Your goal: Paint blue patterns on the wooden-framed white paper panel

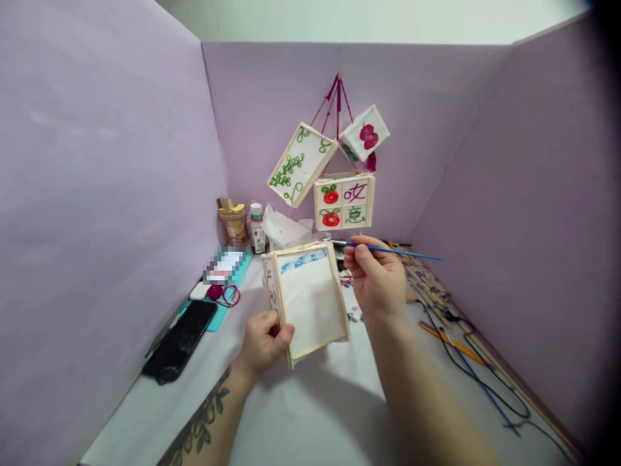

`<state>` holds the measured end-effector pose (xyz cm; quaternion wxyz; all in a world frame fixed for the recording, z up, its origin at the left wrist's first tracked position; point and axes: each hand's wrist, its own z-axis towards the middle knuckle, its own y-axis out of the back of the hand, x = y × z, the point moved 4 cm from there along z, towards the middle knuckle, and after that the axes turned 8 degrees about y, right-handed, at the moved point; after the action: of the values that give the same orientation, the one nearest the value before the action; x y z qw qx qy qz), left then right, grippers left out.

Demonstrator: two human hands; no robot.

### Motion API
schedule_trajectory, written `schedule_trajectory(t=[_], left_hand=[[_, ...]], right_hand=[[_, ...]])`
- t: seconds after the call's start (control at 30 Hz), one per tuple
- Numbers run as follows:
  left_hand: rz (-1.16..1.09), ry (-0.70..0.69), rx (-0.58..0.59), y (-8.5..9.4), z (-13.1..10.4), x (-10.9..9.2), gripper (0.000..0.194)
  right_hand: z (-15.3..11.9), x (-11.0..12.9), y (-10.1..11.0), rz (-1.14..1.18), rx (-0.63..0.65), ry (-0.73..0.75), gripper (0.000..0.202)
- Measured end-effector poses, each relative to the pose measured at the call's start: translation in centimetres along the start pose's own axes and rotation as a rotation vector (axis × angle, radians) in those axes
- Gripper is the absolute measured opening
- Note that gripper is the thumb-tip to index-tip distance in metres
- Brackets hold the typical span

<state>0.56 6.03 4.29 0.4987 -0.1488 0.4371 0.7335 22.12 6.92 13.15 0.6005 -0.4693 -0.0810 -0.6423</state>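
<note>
My left hand (264, 343) grips the lower left edge of a box-shaped paper lantern (313, 304) with a pale wooden frame, tilted toward me above the table. A band of blue paint runs along the top of its white front panel, and the rest of that panel is plain. Markings show on its narrow left side. In my right hand (378, 275) is a thin blue paintbrush (402, 250), pinched between thumb and fingers and held nearly level. The brush's tip is close to the lantern's upper right corner; whether it touches, I cannot tell.
Decorated lanterns (344, 200) hang on purple cords at the back wall. At left lie a black phone (184, 340), purple yarn (216, 293) and a lit screen (226, 265). Behind stand a jar (233, 223) and bottle (257, 230). Black cables (478, 375) and an orange strip (451, 341) lie right.
</note>
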Motion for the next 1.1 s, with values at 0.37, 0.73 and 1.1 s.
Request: schedule_trajectory(t=[0.37, 0.73, 1.1], left_hand=[[-0.002, -0.012, 0.003, 0.1, 0.3, -0.4, 0.036], [0.008, -0.001, 0.000, 0.1, 0.3, -0.5, 0.035], [0.003, 0.060, 0.022, 0.0, 0.2, -0.1, 0.037]], right_hand=[[-1.4, -4.0, 0.9, -0.341, -0.074, 0.353, 0.014], [-1.2, -4.3, 0.8, -0.444, 0.002, 0.322, 0.013], [-1.3, -4.4, 0.5, -0.436, 0.077, 0.301, 0.013]])
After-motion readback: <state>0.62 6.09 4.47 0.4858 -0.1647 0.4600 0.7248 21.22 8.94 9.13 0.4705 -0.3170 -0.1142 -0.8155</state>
